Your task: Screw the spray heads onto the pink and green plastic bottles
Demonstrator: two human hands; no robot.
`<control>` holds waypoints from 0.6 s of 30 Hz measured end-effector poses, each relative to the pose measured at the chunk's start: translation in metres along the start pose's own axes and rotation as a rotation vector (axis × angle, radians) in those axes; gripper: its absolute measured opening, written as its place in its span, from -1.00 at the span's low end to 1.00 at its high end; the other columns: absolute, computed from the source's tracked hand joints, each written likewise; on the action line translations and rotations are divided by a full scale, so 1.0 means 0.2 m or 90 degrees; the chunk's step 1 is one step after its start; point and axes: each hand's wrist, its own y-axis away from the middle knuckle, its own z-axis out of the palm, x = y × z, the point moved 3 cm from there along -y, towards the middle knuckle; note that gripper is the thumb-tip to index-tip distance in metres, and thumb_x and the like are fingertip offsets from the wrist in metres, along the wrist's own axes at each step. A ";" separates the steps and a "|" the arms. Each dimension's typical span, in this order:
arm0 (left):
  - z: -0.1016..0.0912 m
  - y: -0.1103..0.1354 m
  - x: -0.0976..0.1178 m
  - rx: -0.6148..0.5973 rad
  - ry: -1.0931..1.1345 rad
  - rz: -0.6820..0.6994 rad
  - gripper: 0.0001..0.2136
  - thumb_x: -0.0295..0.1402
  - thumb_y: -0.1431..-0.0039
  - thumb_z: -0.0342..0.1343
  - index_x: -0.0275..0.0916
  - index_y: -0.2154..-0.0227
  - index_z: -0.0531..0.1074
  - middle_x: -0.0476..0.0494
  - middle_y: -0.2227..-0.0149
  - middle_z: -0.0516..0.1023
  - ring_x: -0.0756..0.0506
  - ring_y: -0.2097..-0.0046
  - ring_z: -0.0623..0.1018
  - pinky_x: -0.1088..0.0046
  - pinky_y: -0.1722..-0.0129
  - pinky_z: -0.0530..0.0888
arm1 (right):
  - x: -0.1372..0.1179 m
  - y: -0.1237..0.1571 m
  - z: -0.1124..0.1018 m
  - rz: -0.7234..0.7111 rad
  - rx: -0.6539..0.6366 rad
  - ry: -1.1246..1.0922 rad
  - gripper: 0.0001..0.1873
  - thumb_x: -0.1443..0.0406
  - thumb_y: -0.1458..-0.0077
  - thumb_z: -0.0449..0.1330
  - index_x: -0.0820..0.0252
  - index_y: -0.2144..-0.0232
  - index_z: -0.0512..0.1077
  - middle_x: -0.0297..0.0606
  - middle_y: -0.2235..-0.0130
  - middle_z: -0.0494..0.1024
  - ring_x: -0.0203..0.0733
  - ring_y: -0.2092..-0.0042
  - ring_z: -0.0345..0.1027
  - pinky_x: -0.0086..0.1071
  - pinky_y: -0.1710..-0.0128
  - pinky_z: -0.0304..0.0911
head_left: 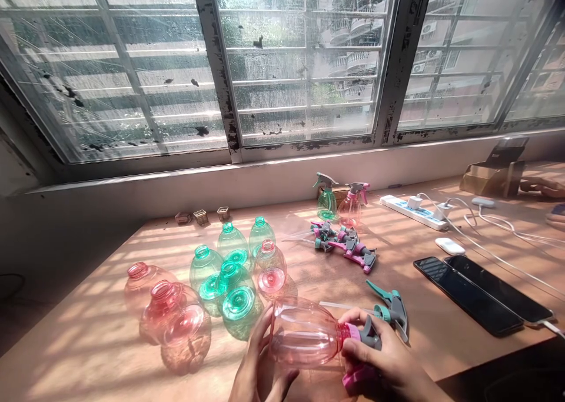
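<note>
A clear pink spray bottle (304, 334) lies sideways above the table's front edge. My left hand (258, 355) wraps round its base end. With thumb and fingers, my right hand (375, 349) grips the pink-and-grey spray head (353, 332) at the bottle's neck; whether the collar is fully screwed on I cannot tell. Just behind my right hand lies a loose teal-and-grey spray head (392, 312) with its tube pointing left. Several open green bottles (238, 302) stand beyond my left hand, with an open pink bottle (270, 266) beside them. More open pink bottles (165, 308) stand further left.
Behind is a pile of spray heads (346, 246), then a green spray bottle (326, 202) and a pink one (351, 206) with heads on. Two phones (468, 296), a white case (450, 246) and a power strip (415, 212) with cables occupy the right. Another person's hand (542, 185) shows far right.
</note>
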 end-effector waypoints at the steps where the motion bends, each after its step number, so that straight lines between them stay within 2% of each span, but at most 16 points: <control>1: 0.00 0.00 0.00 -0.009 0.000 -0.002 -0.33 0.06 -0.27 0.26 0.10 -0.37 0.23 -0.23 -0.41 0.36 -0.39 -0.37 0.41 0.02 -0.37 0.35 | 0.01 0.00 0.00 0.002 -0.001 -0.010 -0.41 -0.02 0.03 0.53 0.13 0.14 0.39 -0.38 0.55 0.62 -0.18 0.52 0.55 -0.36 0.45 0.50; 5: -0.02 0.00 0.03 -0.050 0.066 -0.012 -0.19 0.12 -0.16 0.33 -0.03 -0.38 0.19 -0.36 -0.39 0.39 -0.46 -0.42 0.33 -0.08 -0.39 0.27 | 0.02 0.00 -0.01 -0.019 -0.009 -0.004 -0.42 0.01 0.04 0.55 0.17 0.15 0.40 -0.34 0.53 0.66 -0.19 0.51 0.57 -0.39 0.45 0.48; 7: -0.03 0.00 0.05 -0.049 0.077 -0.041 -0.28 0.10 -0.20 0.29 -0.09 -0.33 0.28 -0.40 -0.38 0.40 -0.47 -0.42 0.32 -0.11 -0.39 0.27 | 0.03 -0.01 -0.01 -0.030 -0.012 0.002 -0.43 0.02 0.03 0.55 0.18 0.16 0.41 -0.33 0.53 0.66 -0.19 0.51 0.58 -0.39 0.45 0.47; 11: -0.05 0.00 0.07 0.002 0.080 -0.083 -0.52 0.03 -0.28 0.24 -0.09 -0.14 0.47 -0.34 -0.37 0.44 -0.47 -0.37 0.41 -0.11 -0.34 0.35 | 0.03 -0.01 -0.02 -0.025 -0.012 -0.005 -0.44 0.00 0.02 0.54 0.14 0.16 0.40 -0.35 0.55 0.64 -0.17 0.54 0.56 -0.38 0.49 0.47; 14: -0.05 -0.01 0.06 0.025 0.049 -0.084 -0.52 0.05 -0.29 0.22 -0.07 -0.15 0.51 -0.30 -0.37 0.44 -0.46 -0.34 0.46 -0.06 -0.34 0.36 | 0.02 -0.01 -0.01 -0.019 -0.001 -0.009 -0.43 -0.03 0.01 0.52 0.13 0.16 0.39 -0.36 0.56 0.63 -0.15 0.55 0.55 -0.35 0.49 0.48; 18: -0.05 -0.01 0.03 0.055 0.001 -0.030 -0.54 0.08 -0.28 0.20 0.00 -0.13 0.53 -0.19 -0.43 0.33 -0.41 -0.41 0.35 0.05 -0.39 0.33 | 0.01 -0.01 -0.01 -0.019 0.012 -0.031 -0.44 -0.02 0.01 0.52 0.14 0.16 0.41 -0.36 0.57 0.62 -0.17 0.56 0.52 -0.35 0.51 0.48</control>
